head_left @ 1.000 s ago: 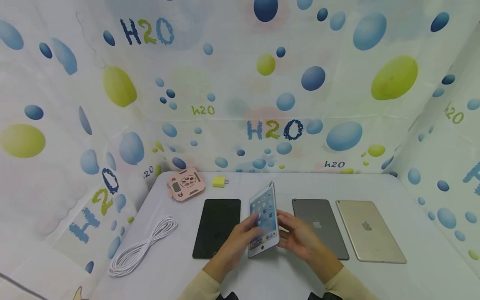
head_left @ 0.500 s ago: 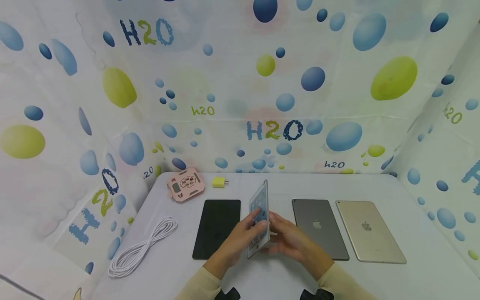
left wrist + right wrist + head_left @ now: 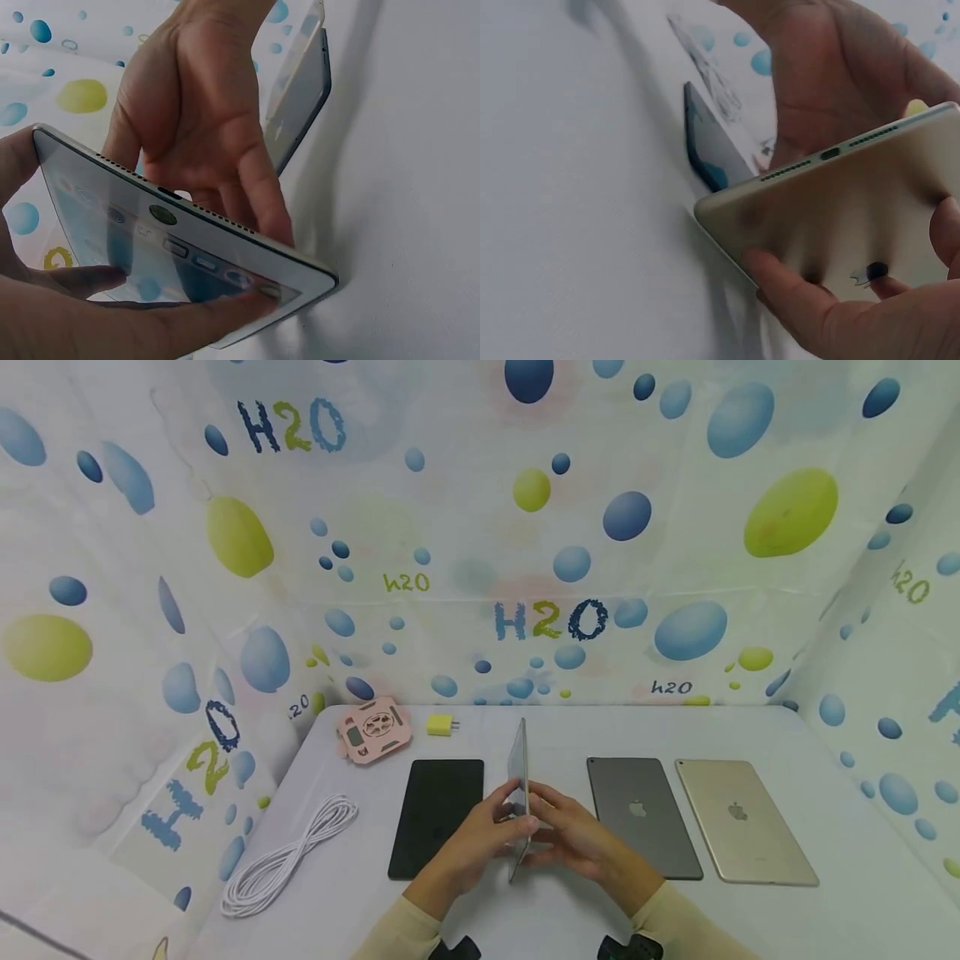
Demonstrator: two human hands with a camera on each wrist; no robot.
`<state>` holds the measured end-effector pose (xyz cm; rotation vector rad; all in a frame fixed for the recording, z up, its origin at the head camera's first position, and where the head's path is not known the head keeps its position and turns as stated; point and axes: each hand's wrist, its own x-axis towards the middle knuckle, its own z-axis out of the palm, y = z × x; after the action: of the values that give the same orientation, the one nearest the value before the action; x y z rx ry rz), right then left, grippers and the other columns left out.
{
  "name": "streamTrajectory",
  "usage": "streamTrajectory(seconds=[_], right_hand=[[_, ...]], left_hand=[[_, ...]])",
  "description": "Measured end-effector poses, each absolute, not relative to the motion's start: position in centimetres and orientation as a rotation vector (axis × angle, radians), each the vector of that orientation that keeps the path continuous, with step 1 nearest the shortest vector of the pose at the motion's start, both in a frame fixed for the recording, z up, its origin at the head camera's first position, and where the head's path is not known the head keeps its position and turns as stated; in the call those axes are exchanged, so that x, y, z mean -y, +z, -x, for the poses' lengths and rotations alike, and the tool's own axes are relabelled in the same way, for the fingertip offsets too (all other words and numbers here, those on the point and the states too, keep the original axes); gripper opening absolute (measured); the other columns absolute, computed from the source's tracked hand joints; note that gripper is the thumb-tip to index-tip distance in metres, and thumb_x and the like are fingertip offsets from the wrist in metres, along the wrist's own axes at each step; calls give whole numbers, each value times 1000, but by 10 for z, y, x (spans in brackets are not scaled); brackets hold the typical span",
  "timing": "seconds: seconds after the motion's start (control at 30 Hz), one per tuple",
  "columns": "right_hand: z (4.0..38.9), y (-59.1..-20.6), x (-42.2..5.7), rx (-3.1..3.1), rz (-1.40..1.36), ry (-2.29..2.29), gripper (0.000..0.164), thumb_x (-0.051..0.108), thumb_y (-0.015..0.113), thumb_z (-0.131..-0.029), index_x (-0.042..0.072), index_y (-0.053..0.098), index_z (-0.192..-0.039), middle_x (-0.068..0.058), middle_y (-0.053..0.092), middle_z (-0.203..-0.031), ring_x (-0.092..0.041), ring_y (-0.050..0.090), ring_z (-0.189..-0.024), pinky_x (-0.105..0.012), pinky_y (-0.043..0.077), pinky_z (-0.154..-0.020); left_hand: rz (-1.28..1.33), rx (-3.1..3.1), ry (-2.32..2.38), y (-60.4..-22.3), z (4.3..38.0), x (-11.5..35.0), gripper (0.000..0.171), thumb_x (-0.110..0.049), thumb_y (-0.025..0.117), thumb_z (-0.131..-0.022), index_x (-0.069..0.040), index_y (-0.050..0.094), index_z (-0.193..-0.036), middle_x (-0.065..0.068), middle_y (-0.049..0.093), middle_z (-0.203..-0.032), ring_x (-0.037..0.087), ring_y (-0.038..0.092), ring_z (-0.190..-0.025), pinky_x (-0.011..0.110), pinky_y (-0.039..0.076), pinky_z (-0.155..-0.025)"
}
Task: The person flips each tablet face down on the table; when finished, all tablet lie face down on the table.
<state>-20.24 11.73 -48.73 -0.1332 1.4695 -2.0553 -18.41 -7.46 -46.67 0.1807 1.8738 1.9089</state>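
A thin white-framed tablet (image 3: 519, 752) stands almost edge-on between my two hands in the head view. My left hand (image 3: 480, 839) grips its screen side, with fingers spread over the lit icons in the left wrist view. On the other side, my right hand (image 3: 577, 835) holds the gold back (image 3: 832, 210), fingertips resting beside the apple logo. The round home button (image 3: 163, 215) and the charging-port edge point toward my body. A black tablet (image 3: 427, 810) lies left of my hands. To the right lie a grey tablet (image 3: 637, 785) and a gold tablet (image 3: 738, 810), backs up.
On the white table (image 3: 570, 735), a coiled white cable (image 3: 292, 856) lies at the left. A pink device (image 3: 375, 731) and a yellow plug adapter (image 3: 440, 724) sit along the back edge. Behind rises a dotted cloth backdrop (image 3: 450, 510).
The held tablet has turned from showing its screen to nearly edge-on. My right hand has shifted a little left with it, and my left thumb now lies at its near edge.
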Motion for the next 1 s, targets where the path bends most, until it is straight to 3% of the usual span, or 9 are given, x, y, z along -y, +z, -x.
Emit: streamTrajectory(seconds=[0.13,0.23,0.37,0.47,0.53,0.7,0.8,1.0], right_hand=[[200,-488,-119,-1606,136,-2023,66,36,58,-104,12,31,-159,-27,39,-154,-46,50,-134,-61,54,-93],[199,-490,-121,-1659,133,-2036,65,30,62,-102,10,35,-157,-24,45,-146,-42,52,-132,-61,54,-92],[198,-490,-125,-1691,149,-2070,61,17,64,-100,3,38,-154,-22,46,-138,-38,52,-128,-62,53,-94],[198,-492,-127,-1734,110,-2100,61,10,64,-98,-3,37,-151,-22,45,-136,-31,54,-119,-56,56,-93],[199,-493,-131,-1762,39,-2120,61,7,63,-97,-6,36,-150,-19,49,-133,-25,58,-112,-47,57,-90],[206,-500,-141,-1810,-117,-2167,51,2,64,-97,-13,44,-142,-5,65,-109,-13,62,-90,-27,55,-76],[209,-501,-148,-1835,-131,-2173,44,2,65,-96,-14,52,-135,-1,70,-100,-12,63,-85,-24,55,-72],[214,-496,-157,-1819,-121,-2164,42,3,65,-96,-13,56,-134,-3,73,-102,-14,65,-86,-26,55,-72]], left_hand=[[-183,-1708,2048,-469,184,76,80,-30,69,-95,-15,27,-162,27,38,-155,42,45,-138,69,40,-106],[-172,-1551,2164,-472,184,77,79,-26,64,-96,-12,24,-162,27,38,-155,41,48,-136,72,36,-107],[-175,-1376,2288,-474,183,80,79,-20,58,-95,-11,19,-162,24,26,-162,44,37,-142,74,23,-113],[-191,-1259,2368,-474,183,83,79,-15,56,-93,-12,19,-163,20,20,-165,44,27,-146,72,18,-116],[-181,-1160,2437,-473,184,84,78,-10,55,-92,-13,21,-163,18,22,-165,39,27,-146,66,22,-117],[-126,-950,2583,-473,187,87,75,3,45,-92,-14,24,-162,14,34,-160,29,45,-135,48,43,-107],[-132,-875,2616,-477,187,88,74,8,40,-93,-13,22,-163,16,30,-163,30,46,-138,47,48,-105],[-95,-866,2634,-487,185,89,76,14,35,-90,-7,18,-162,20,24,-165,32,39,-145,43,48,-107]])
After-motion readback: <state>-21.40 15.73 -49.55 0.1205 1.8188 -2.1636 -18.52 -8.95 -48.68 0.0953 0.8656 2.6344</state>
